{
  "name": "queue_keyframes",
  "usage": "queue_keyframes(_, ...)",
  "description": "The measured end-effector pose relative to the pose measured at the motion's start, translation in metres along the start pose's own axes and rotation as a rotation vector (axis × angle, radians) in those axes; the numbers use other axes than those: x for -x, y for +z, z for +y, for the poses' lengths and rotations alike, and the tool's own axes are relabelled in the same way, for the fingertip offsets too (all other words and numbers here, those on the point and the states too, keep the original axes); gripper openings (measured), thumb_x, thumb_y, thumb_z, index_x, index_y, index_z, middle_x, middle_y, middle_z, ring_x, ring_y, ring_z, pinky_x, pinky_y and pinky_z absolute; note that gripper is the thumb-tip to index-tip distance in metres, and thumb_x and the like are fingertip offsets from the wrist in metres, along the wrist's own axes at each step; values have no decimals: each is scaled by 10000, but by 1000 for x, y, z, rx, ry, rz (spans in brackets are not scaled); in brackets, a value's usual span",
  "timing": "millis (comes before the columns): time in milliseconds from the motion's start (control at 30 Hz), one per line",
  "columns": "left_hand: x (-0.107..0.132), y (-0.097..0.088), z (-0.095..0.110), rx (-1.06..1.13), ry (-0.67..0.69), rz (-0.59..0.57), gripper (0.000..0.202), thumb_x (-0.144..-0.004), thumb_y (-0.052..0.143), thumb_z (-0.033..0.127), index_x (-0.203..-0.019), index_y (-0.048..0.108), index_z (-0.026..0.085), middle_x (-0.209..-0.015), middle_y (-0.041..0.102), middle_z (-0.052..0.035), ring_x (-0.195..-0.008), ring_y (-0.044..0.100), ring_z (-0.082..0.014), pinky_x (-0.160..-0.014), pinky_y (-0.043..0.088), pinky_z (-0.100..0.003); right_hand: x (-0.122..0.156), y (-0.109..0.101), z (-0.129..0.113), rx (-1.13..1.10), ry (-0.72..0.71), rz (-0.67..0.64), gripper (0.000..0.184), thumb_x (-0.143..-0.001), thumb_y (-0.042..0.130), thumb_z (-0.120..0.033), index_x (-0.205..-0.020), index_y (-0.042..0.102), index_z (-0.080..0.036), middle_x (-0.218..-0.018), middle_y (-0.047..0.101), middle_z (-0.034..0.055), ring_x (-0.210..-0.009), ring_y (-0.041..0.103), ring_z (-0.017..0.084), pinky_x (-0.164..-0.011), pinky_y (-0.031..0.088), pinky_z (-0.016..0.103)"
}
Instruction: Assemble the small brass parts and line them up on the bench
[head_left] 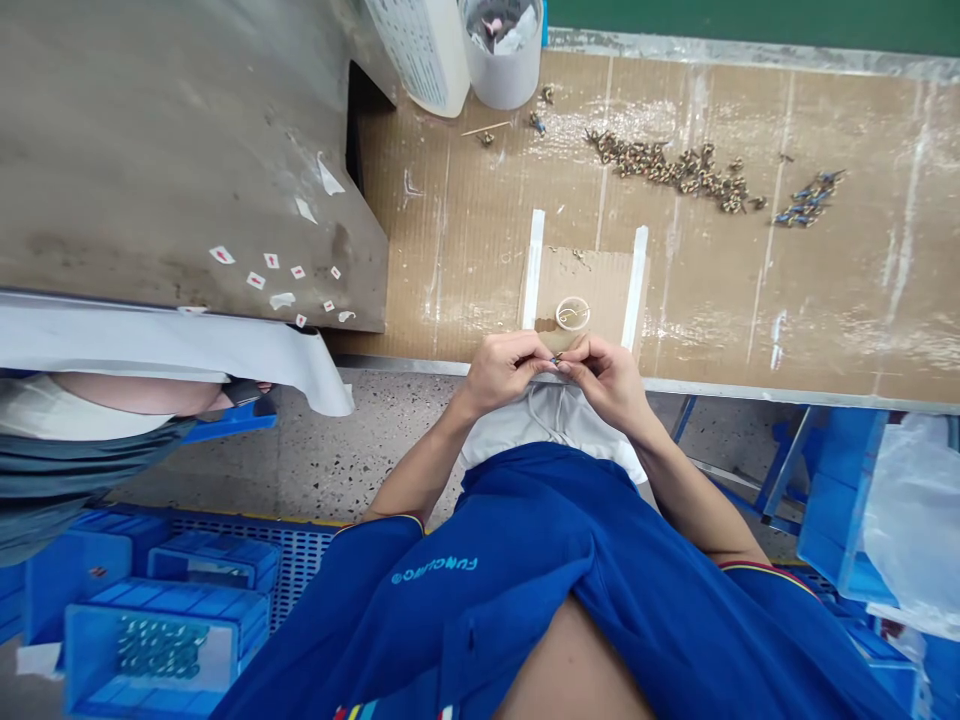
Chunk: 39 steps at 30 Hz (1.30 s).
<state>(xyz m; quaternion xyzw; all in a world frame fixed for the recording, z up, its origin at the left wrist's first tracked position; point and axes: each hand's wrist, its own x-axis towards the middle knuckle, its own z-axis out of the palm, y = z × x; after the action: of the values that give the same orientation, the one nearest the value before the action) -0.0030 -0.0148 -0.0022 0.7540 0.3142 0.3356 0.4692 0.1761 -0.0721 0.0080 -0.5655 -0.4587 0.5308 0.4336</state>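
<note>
My left hand (504, 368) and my right hand (609, 378) meet at the near edge of the cardboard-covered bench (825, 300). Both are closed in a pinch around a tiny part (557, 361) held between the fingertips; it is too small to name. Just beyond the fingers sits a small round roll of tape (572, 313) on a cardboard patch edged by two white strips. Farther back lies a long heap of small brown metal parts (675, 168) and a smaller cluster of blue-tipped parts (808, 200).
A white cup (504, 55) and a white ribbed container (420, 50) stand at the bench's back. A grey machine top (165, 160) with small stickers fills the left. Blue bins (161, 640) sit on the floor left, more blue crates and a plastic bag (911, 520) right. Another person's body (82, 430) is at far left.
</note>
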Motion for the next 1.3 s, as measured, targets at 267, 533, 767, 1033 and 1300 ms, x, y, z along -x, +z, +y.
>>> queue_keyframes(267, -3, -3, -1, -46, 7, -49, 209, -958, 663, 315, -843, 749, 163, -744, 707, -34, -659, 619, -125, -642, 473, -244, 1, -8, -1, -75, 80, 1, 336, -794, 772, -553, -843, 705, -227, -753, 742, 21, -686, 700, 163, -669, 603, 322)
queue_keyframes(533, -4, -4, 1, -54, -2, -47, 195, -958, 640, 251, -814, 733, 157, -725, 695, -29, -652, 610, -122, -639, 467, -241, 0, -7, 1, -48, 48, 11, 259, -817, 757, -475, -808, 681, -228, -819, 746, 30, -703, 685, 156, -684, 589, 317)
queue_keyframes(767, -4, -2, 2, -52, -61, -71, 216, -930, 609, 217, -744, 704, 163, -695, 684, -24, -625, 600, -129, -624, 459, -254, -5, -9, 0, 99, -26, -72, 215, -863, 686, -397, -743, 631, -226, -731, 665, 10, -668, 617, 160, -670, 529, 327)
queue_keyframes(1033, -8, 3, -4, -73, -47, -47, 222, -925, 612, 205, -725, 697, 159, -696, 693, -25, -638, 612, -131, -631, 471, -253, -7, -3, 5, 103, -35, -24, 206, -859, 669, -405, -761, 620, -231, -742, 676, 19, -686, 638, 175, -651, 518, 321)
queue_keyframes(1300, 43, -68, 55, 57, -167, -154, 319, -895, 739, 364, -1202, 736, 277, -1021, 800, -54, -793, 749, -179, -631, 605, -272, 2, -66, -8, 218, -105, 281, 164, -823, 697, -378, -822, 678, -215, -761, 728, 32, -678, 677, 169, -674, 554, 321)
